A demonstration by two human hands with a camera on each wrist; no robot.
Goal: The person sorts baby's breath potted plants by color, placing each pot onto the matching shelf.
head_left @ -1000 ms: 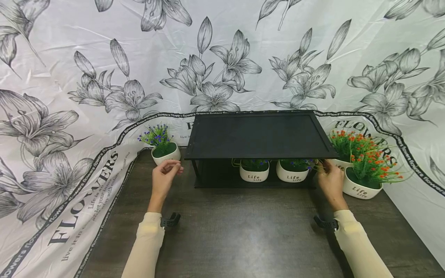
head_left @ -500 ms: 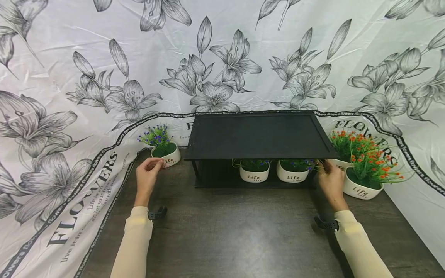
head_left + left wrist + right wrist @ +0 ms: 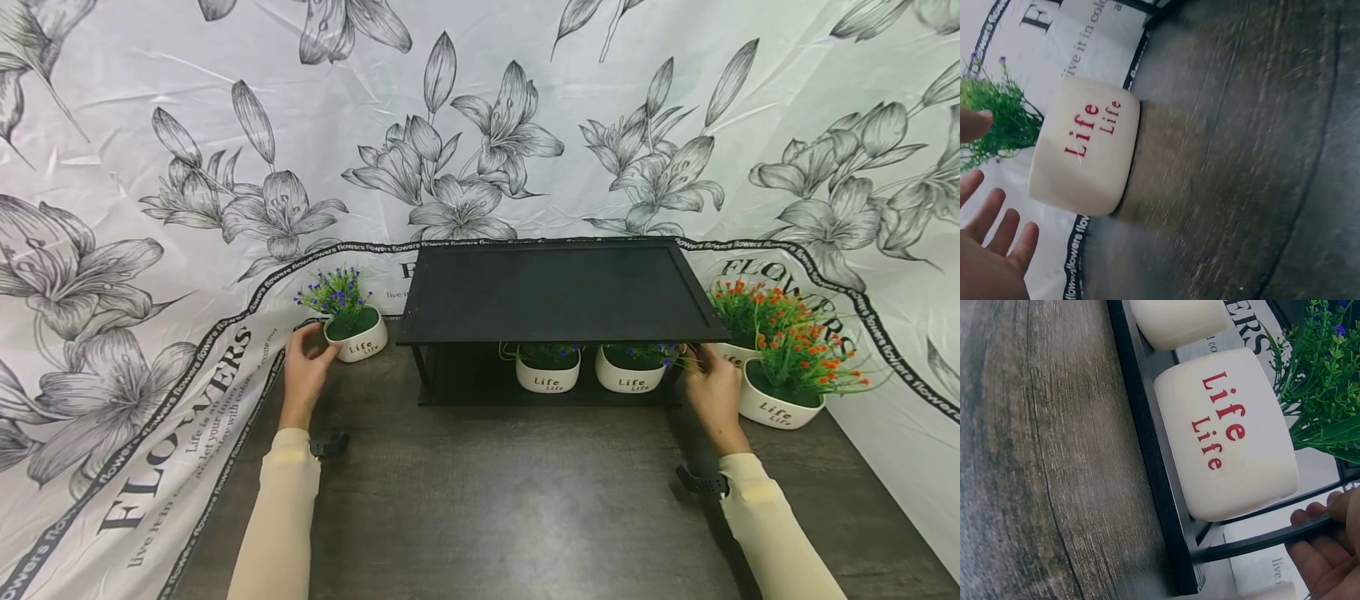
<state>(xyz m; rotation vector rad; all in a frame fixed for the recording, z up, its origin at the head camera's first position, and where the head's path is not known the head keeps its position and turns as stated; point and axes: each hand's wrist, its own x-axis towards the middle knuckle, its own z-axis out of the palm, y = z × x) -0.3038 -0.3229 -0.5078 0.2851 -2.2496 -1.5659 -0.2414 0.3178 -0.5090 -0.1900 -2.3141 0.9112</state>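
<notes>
At the far left of the head view stands a cream oval flowerpot [image 3: 365, 343] marked "Life", holding green stems with purple-blue flowers. My left hand [image 3: 306, 367] is at its left side; in the left wrist view, the fingers and thumb are spread apart beside the pot, with nothing between them. My right hand [image 3: 714, 392] grips the right front post [image 3: 1260, 542] of a low black two-tier shelf [image 3: 558, 287], fingers curled round it. Two matching flowerpots [image 3: 548, 377] sit side by side on the lower tier, their flowers partly hidden beneath the top board.
Right of the shelf, two pots with orange-red flowers stand close together, the front pot [image 3: 780, 407] partly covering the rear one. A dark wood-grain table [image 3: 510, 500] lies under everything. White cloth [image 3: 480, 108] printed with lilies hangs behind and along the sides.
My left hand has moved left and slightly away from me, from in front of the left flowerpot to its left side, and its fingers have spread. The right hand has stayed on the shelf post.
</notes>
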